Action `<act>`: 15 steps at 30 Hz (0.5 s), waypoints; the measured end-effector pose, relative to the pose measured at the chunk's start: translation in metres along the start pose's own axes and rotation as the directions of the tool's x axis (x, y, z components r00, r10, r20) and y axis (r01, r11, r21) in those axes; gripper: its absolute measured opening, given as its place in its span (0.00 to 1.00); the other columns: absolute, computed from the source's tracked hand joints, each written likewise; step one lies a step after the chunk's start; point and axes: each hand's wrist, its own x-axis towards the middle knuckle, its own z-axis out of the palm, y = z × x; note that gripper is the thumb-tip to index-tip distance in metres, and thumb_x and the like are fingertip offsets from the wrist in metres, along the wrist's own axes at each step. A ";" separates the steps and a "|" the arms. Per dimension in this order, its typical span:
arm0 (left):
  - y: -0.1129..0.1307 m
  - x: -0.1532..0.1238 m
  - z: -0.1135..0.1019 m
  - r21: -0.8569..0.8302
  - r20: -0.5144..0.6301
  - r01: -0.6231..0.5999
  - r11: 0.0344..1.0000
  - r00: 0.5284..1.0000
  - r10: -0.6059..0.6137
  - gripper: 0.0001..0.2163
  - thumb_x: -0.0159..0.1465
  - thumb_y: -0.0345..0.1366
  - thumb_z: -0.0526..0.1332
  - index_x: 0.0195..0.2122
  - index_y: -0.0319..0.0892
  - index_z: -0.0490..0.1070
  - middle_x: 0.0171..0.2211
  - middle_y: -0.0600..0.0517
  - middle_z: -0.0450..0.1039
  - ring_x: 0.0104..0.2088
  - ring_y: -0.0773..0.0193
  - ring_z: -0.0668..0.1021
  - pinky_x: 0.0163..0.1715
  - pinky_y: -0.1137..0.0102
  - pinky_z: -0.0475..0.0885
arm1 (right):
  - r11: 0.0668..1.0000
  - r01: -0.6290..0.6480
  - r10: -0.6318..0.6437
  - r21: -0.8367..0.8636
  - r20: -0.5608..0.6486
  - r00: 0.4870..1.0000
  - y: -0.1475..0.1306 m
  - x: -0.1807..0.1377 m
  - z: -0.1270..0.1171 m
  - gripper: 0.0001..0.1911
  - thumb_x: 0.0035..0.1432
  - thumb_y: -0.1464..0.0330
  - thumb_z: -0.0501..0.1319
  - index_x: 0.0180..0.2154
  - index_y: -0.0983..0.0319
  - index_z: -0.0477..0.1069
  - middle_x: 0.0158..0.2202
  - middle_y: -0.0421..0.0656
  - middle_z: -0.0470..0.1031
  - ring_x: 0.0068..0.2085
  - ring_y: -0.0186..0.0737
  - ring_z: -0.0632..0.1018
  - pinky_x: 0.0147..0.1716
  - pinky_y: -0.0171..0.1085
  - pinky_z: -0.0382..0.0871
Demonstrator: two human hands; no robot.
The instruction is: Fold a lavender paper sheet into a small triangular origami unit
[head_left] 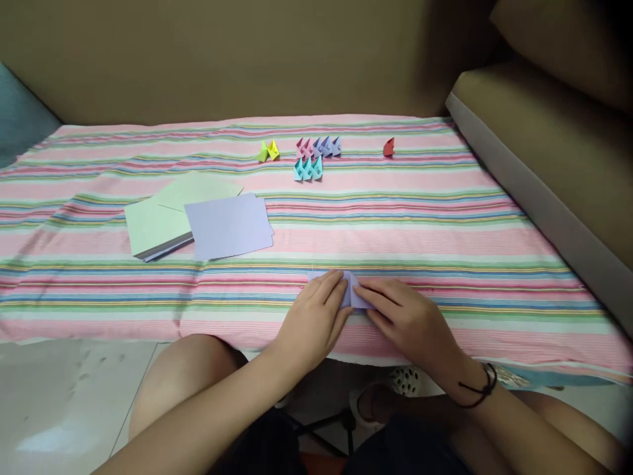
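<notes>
A small folded sheet of purple paper [350, 297] lies near the front edge of the striped cloth, its right part creased into a slanted corner. My left hand [319, 310] holds its left side down, fingers close together and thumb at the lower edge. At the right side, my right hand [403, 313] grips the slanted fold between fingers and thumb. Both hands cover parts of the paper, so its full outline is hidden.
Loose purple sheets [230, 227] overlap a stack of light green paper [153, 227] at left. Toward the back sit folded paper pieces: yellow [268, 151], pink [303, 147], purple [327, 146], turquoise [307, 169] and red [389, 147]. A brown cushioned sofa arm [544, 145] borders the right side.
</notes>
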 end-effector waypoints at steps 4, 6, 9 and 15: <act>-0.006 0.009 -0.010 -0.008 0.022 -0.066 0.998 0.998 0.067 0.16 0.65 0.29 0.50 0.53 0.35 0.66 0.54 0.41 0.69 0.53 0.53 0.72 0.52 0.56 0.70 | 0.995 0.096 -0.096 -0.020 -0.010 0.995 0.004 -0.005 -0.005 0.16 0.60 0.76 0.56 0.50 0.66 0.71 0.49 0.48 0.76 0.48 0.44 0.77 0.49 0.44 0.74; -0.008 0.011 -0.012 -0.013 0.048 -0.068 0.998 0.997 0.068 0.17 0.65 0.28 0.51 0.55 0.36 0.64 0.53 0.42 0.69 0.52 0.54 0.71 0.51 0.57 0.70 | 0.990 0.142 -0.142 -0.018 0.005 0.990 0.008 -0.006 -0.008 0.17 0.59 0.75 0.58 0.50 0.67 0.71 0.50 0.48 0.76 0.49 0.45 0.76 0.50 0.44 0.73; -0.007 0.010 -0.012 0.040 0.071 -0.090 0.995 0.994 0.087 0.22 0.63 0.25 0.53 0.59 0.41 0.60 0.54 0.42 0.67 0.54 0.53 0.69 0.52 0.56 0.68 | 0.981 0.192 -0.192 -0.008 0.029 0.981 0.013 -0.007 -0.012 0.17 0.59 0.76 0.59 0.51 0.67 0.71 0.49 0.48 0.76 0.50 0.45 0.76 0.51 0.44 0.73; -0.001 0.005 -0.009 0.096 0.100 -0.088 0.992 0.992 0.078 0.24 0.62 0.25 0.53 0.60 0.38 0.59 0.57 0.41 0.63 0.56 0.50 0.67 0.53 0.55 0.67 | 0.965 0.260 -0.263 0.039 0.103 0.959 0.019 -0.006 -0.019 0.17 0.59 0.78 0.57 0.51 0.69 0.70 0.51 0.49 0.75 0.52 0.47 0.75 0.50 0.46 0.74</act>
